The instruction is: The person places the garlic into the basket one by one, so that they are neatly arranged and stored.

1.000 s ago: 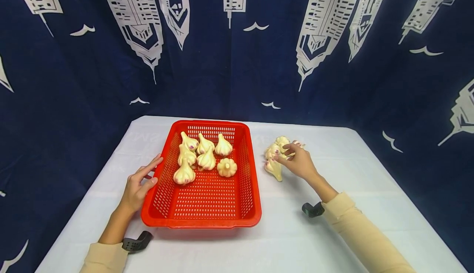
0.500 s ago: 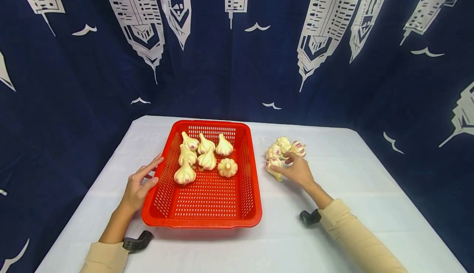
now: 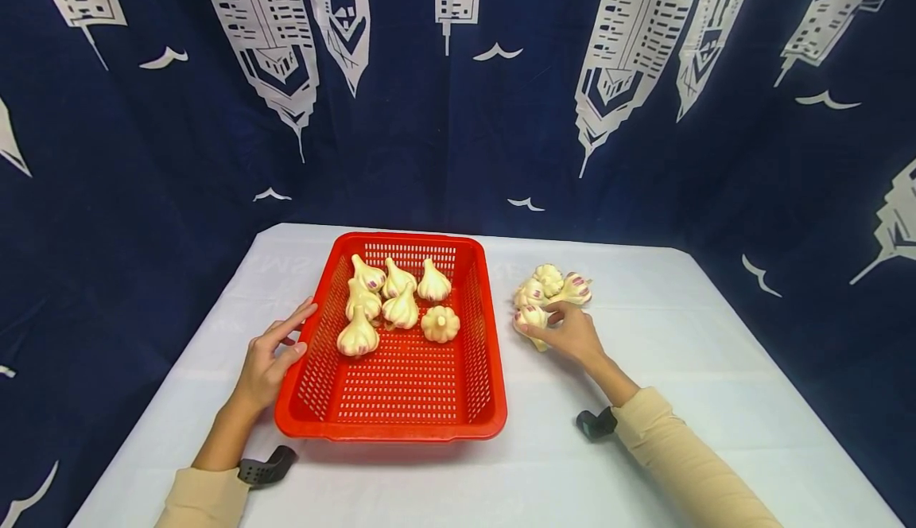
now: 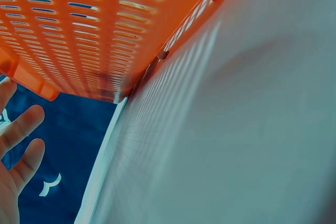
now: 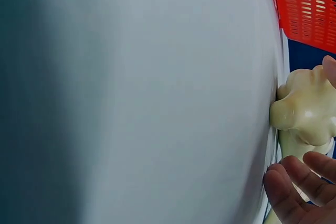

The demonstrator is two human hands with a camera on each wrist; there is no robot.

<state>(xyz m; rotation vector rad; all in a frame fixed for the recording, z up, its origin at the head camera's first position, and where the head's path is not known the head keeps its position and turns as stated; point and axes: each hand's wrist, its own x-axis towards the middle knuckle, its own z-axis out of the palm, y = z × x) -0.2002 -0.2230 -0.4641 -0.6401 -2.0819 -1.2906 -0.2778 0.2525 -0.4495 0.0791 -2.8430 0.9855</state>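
Observation:
A red perforated basket holds several cream garlic bulbs toward its back and left. My left hand rests at the basket's left rim with its fingers spread and straight. In the left wrist view, its fingers are beside the basket's wall. On the white table right of the basket, my right hand has thumb and fingers around the nearest garlic bulb, low at the table. The right wrist view has that bulb between the thumb and the curled fingers.
Three more garlic bulbs lie close behind the right hand's bulb; the rightmost bulb has purple marks. White cloth covers the table. A dark blue curtain with white building prints hangs behind it.
My right hand has come toward me and left from the pile's rear bulbs to the nearest one, which has turned slightly. The left hand and basket have stayed put.

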